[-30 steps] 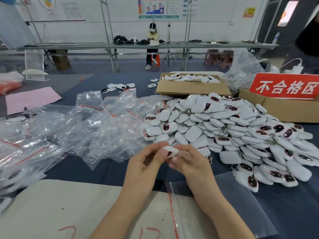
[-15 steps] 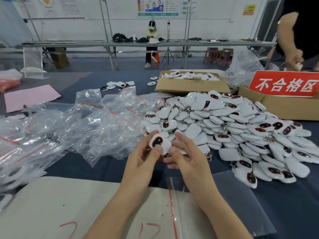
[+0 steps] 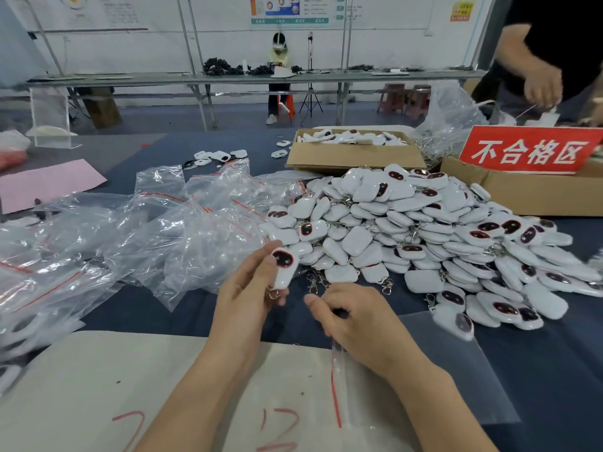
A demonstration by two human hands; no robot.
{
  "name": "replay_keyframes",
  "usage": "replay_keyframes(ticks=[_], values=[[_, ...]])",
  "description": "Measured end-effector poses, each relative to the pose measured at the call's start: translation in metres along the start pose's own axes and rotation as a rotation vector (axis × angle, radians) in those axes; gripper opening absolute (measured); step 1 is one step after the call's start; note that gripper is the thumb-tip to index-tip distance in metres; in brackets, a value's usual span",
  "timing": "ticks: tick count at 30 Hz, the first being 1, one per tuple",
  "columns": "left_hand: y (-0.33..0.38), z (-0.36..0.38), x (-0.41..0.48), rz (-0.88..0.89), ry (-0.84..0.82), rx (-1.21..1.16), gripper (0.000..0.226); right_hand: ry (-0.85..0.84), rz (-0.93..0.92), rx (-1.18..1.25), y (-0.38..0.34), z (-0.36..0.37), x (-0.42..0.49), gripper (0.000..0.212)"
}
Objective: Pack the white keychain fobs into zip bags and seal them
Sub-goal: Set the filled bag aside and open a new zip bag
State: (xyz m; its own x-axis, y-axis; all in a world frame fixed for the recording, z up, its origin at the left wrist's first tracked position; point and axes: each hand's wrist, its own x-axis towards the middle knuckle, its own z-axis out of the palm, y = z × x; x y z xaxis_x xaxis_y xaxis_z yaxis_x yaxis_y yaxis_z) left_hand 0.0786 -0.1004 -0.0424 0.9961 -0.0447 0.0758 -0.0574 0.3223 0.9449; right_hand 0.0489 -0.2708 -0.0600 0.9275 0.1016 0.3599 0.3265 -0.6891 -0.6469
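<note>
Left hand: fingers clamped on one white keychain fob, dark face showing, beside the fob pile on the desk. Right hand: fingers curled on the red-striped mouth of a zip bag. Red sign reads "不合格区"; white board is marked "12" in red.

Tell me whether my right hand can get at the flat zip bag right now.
Probably yes: the right hand sits directly above the zip bag at its red-striped end, with nothing between them.
</note>
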Motion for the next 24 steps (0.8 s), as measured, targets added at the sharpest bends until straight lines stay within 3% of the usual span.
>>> replay_keyframes(ticks=[5, 9, 14, 17, 21, 24], values=[[0.007, -0.002, -0.012, -0.105, -0.267, 0.224, 0.017, 0.089, 0.015, 0.121, 0.006, -0.001, 0.003, 0.052], [0.007, -0.001, -0.021, -0.198, -0.296, 0.267, 0.01, 0.189, 0.179, 0.25, 0.01, -0.005, 0.006, 0.057], [0.008, 0.001, -0.032, -0.174, -0.44, 0.46, 0.007, 0.217, 0.2, 0.175, 0.008, -0.006, 0.007, 0.062], [0.007, 0.003, -0.032, -0.089, -0.362, 0.518, 0.005, 0.227, 0.174, 0.143, 0.005, -0.006, 0.007, 0.063], [0.011, 0.001, -0.024, -0.063, -0.159, 0.373, 0.012, 0.215, 0.137, 0.124, 0.004, -0.005, 0.005, 0.064], [0.01, 0.004, -0.028, -0.109, -0.221, 0.386, 0.011, 0.232, 0.132, 0.123, 0.006, -0.004, 0.006, 0.069]])
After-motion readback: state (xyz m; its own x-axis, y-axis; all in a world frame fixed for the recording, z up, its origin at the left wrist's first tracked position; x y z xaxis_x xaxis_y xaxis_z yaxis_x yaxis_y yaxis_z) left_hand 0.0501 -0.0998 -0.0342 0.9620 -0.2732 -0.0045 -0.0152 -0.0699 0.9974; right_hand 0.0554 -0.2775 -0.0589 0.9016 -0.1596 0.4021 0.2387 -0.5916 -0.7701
